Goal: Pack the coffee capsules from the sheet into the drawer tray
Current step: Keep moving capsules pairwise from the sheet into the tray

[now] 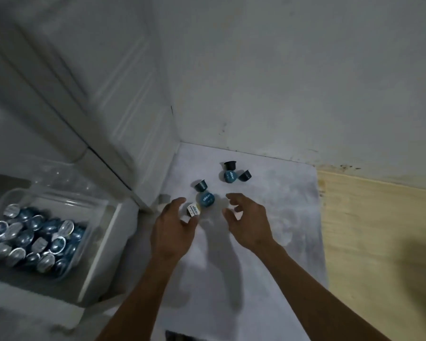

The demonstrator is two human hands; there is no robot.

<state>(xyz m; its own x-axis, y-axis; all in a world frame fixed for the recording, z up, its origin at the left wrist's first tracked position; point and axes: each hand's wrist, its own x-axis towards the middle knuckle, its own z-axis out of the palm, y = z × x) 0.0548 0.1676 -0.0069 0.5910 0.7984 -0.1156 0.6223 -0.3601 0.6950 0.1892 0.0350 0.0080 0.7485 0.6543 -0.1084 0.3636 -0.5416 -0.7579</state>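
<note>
Left hand (pixel 171 230): hovering over the white sheet (pixel 268 242), fingers loosely spread and holding nothing — its fingertips sit just beside the white-lidded capsule (pixel 193 209), and whether they touch it I cannot tell.
Right hand (pixel 249 221): also above the sheet, fingers curved but apart, gripping nothing; the nearest capsule lies a little to its left, apart from the fingertips.
Near cluster: the white-lidded capsule, a blue-lidded capsule (pixel 206 199) touching it on the far side, and a dark capsule (pixel 201 185) tipped over just beyond — all between the two hands and slightly ahead of them.
Far cluster: another blue-lidded capsule (pixel 230 176) with two dark capsules (pixel 230 165) (pixel 245 175) right against it, further up the sheet toward the wall (pixel 305 82), well apart from both hands.
Drawer tray (pixel 67 193): clear plastic, left of the sheet inside an open white drawer (pixel 103 244), heaped with blue and silver capsules (pixel 32 238).
Hard to make out: lid lettering is too blurred to read; the tray's left end is cut off at the frame edge, and the far-left surroundings are smeared.
Right of the sheet: bare pale wood floor (pixel 379 242).
</note>
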